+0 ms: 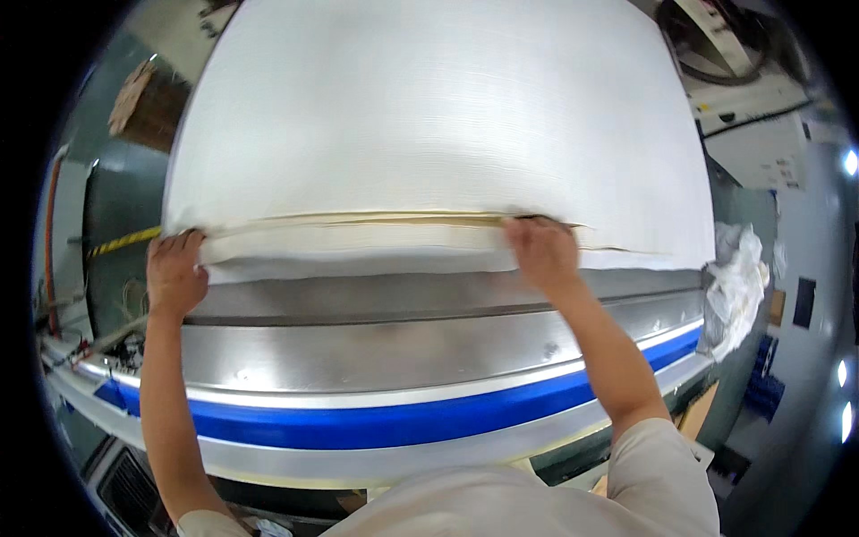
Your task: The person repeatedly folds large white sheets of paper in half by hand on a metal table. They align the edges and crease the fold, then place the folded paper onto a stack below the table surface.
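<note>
A wide stack of thin white sheets (429,116), finely creased like fabric, spreads across the metal table. Along its near side the edges are lifted and parted, showing cream-coloured layers (376,235). My left hand (177,271) is closed on the near left corner of the sheets, fingers curled over the edge. Right of the middle, my right hand (546,251) grips the same near edge, its fingertips partly hidden among the layers. Whether the sheets are cloth or another soft material I cannot tell.
Bare steel (376,353) and a blue strip (385,422) run along the table's near side. A crumpled clear plastic bag (738,286) hangs at the right end. A brown roll or carton (143,107) stands at the far left, machinery (716,45) at the far right.
</note>
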Tool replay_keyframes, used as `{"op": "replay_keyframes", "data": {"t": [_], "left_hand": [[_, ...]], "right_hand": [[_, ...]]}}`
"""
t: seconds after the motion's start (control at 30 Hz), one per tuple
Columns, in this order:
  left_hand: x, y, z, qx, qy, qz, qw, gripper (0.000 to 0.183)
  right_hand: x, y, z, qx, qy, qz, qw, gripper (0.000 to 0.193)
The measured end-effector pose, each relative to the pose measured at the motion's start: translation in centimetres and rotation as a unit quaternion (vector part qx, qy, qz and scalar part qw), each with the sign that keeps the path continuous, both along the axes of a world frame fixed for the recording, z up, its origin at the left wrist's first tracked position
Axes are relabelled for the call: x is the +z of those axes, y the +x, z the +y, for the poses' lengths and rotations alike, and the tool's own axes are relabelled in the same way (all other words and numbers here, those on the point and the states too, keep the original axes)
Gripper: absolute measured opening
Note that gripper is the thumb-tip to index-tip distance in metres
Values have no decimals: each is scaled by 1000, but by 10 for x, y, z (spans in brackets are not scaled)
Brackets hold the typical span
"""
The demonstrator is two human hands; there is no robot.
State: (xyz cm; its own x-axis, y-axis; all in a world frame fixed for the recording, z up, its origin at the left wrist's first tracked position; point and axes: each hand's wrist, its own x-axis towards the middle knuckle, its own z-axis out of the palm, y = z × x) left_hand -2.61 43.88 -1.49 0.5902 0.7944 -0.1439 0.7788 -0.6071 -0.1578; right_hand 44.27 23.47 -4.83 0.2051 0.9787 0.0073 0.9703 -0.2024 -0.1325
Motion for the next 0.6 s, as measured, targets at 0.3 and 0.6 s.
{"op": "replay_keyframes", "data": {"t": [0.3,0.6], "left_hand": [[-28,29,31,85,-25,223,971,24],[-85,-47,66,111,23,249,962,23]], "right_hand": [[5,303,-159,-213,-112,-110,964,54],[18,517,-256,-241,-352,-168,889,47]]}}
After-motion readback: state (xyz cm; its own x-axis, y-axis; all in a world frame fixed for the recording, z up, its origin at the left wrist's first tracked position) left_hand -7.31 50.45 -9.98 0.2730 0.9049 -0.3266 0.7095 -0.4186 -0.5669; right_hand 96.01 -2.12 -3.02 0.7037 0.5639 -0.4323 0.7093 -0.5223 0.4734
